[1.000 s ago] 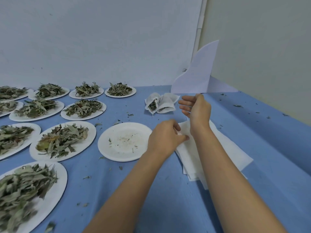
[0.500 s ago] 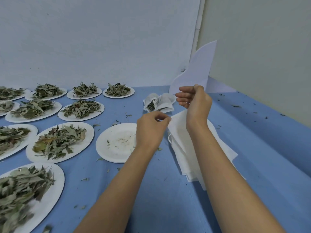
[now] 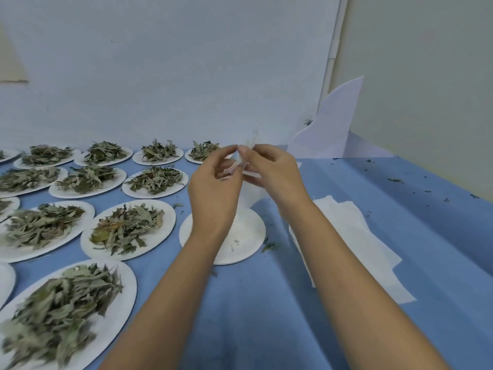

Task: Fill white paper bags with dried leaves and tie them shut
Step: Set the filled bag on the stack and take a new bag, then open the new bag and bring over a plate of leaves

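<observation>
The bench [image 3: 440,236] is plain mid-blue flecked with dark green crumbs, the plates [image 3: 245,241] and the stacked paper bags [image 3: 346,231] are plain white, the dried leaves [image 3: 125,228] are dull grey-green with a few orange-brown ones, and the upright sheet [image 3: 333,129] is pale lilac.

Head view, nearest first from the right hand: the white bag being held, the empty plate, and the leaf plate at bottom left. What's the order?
1. white bag: pinched in the right hand's fingers, raised over the table.
2. empty plate: on the table, just below and left.
3. leaf plate: far left, at the table's near edge.
</observation>
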### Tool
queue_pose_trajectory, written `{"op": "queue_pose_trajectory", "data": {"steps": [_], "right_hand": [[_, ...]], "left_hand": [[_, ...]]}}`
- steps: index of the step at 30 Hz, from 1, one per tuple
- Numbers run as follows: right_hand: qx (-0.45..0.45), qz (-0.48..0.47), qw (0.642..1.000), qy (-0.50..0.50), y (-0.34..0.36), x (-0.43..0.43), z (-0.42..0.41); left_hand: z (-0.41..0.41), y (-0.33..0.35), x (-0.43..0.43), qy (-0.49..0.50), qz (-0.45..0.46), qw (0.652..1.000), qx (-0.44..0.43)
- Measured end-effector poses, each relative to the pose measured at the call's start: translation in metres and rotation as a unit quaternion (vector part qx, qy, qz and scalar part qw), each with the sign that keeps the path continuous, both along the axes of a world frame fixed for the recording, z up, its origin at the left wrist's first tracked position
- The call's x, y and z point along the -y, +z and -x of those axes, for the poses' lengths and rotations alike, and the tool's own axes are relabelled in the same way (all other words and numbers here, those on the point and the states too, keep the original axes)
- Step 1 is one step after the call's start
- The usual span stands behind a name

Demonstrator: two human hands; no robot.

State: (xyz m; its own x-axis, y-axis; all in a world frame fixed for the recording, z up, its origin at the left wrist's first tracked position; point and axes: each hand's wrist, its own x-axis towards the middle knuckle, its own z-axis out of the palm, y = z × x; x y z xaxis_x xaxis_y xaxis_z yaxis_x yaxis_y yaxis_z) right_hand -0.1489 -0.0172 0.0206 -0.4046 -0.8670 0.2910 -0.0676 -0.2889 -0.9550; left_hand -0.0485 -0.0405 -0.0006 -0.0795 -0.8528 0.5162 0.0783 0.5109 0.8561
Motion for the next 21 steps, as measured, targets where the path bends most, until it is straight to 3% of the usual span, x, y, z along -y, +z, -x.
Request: {"op": "queue_pose_trajectory", "data": {"steps": [3, 8, 13, 18, 21], "right_hand": [[-0.028, 0.01, 0.999, 0.019, 0.003, 0.009, -0.015], [-0.16, -0.003, 0.987, -0.005, -0.007, 0.016, -0.032], [-0.22, -0.002, 0.971, -0.093, -0.014, 0.014, -0.031], [-0.212, -0.021, 0.972, -0.095, -0.017, 0.013, -0.028], [-0.123, -0.053, 0.991, -0.022, -0.015, 0.011, -0.021]], "left_hand": [[-0.013, -0.003, 0.002, 0.012, -0.005, 1.0, 0.017], [-0.026, -0.004, 0.01, 0.073, -0.04, 0.996, -0.019], [-0.027, -0.006, 0.013, 0.121, -0.031, 0.992, 0.02], [-0.028, -0.005, 0.019, 0.043, -0.121, 0.992, 0.015], [-0.032, -0.005, 0.023, -0.004, -0.159, 0.987, -0.009]]}}
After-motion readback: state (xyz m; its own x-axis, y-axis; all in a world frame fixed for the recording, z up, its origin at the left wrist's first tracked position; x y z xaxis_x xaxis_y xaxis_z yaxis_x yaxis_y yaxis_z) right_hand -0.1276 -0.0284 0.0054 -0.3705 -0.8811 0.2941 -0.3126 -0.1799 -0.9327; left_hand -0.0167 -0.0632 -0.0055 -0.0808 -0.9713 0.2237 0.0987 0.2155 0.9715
